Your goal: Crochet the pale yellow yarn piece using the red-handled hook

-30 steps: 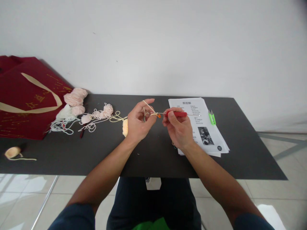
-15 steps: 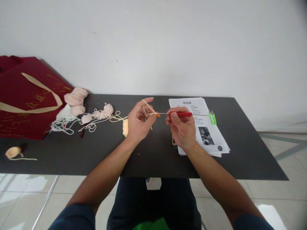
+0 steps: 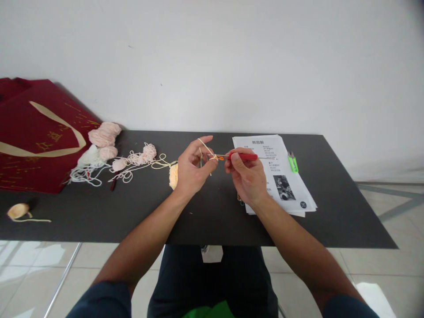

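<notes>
My left hand (image 3: 195,165) is closed on pale yellow yarn (image 3: 207,146), one strand looped over the raised index finger and the work pinched at the thumb tip. A small orange stitch marker (image 3: 220,157) hangs at that pinch. In my right hand (image 3: 247,176) is a crochet hook (image 3: 243,157) with a red handle, held level between thumb and fingers. Its thin metal shaft reaches left into the yarn at my left fingertips; the tip is too small to make out. A cream yarn ball (image 3: 173,176) sits behind my left wrist.
Printed sheets (image 3: 291,194) lie under and beyond my right hand, with green thread snips (image 3: 293,162) on their right edge. Pink yarn (image 3: 105,134) and white yarn (image 3: 89,165) lie beside a dark red bag (image 3: 39,115). A small cream crocheted piece (image 3: 19,210) rests at far left.
My right hand has moved left with the crochet hook, so the shaft now reaches further into the yarn at my left fingertips. My left hand has barely shifted.
</notes>
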Demonstrator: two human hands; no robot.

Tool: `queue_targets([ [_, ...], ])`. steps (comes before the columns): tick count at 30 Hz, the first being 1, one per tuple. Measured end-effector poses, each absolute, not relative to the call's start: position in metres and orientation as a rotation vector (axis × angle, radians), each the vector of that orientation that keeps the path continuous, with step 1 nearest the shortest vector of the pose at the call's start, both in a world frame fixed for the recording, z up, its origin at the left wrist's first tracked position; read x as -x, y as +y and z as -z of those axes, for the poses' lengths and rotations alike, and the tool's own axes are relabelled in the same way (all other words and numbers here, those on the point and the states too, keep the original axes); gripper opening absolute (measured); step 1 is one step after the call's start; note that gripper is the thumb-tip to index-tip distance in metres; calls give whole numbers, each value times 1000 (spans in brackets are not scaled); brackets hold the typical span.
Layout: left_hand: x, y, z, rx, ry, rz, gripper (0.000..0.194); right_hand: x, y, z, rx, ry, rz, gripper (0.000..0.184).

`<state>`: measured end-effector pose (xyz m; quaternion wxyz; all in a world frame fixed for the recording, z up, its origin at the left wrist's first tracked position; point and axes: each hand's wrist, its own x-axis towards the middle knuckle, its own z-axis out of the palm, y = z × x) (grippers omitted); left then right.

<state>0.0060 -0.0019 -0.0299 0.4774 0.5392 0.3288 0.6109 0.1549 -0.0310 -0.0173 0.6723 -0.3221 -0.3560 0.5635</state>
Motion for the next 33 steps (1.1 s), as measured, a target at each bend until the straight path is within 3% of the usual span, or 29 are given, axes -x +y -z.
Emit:
queue_targets([
  [22, -7, -3, 28, -1288, 826, -1449, 55, -155, -29, 18, 806, -786, -1272, 26],
  [33, -8, -2, 27, -1326, 824, -1534, 49, -160, -30, 13, 747, -834, -1372, 22],
])
